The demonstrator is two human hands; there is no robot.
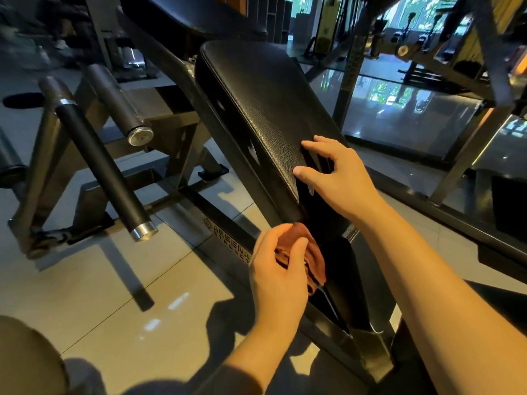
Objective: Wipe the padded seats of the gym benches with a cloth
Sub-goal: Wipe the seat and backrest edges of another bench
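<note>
A black padded seat [265, 106] slopes up and away from me on a dark steel bench frame [228, 232]. My right hand [339, 181] rests on the near end of the pad, its thumb and fingers spread over the edge. Just below that edge, at the side of the frame, my left hand [278, 269] grips a bunched reddish-brown cloth [312, 255]. A second black pad [196, 15] sits higher up behind the first.
Two black roller bars with metal end caps [102, 169] jut out to the left of the bench. Pale floor tiles [99, 286] lie below. Other gym machines and a steel upright [353, 61] stand at the right and back.
</note>
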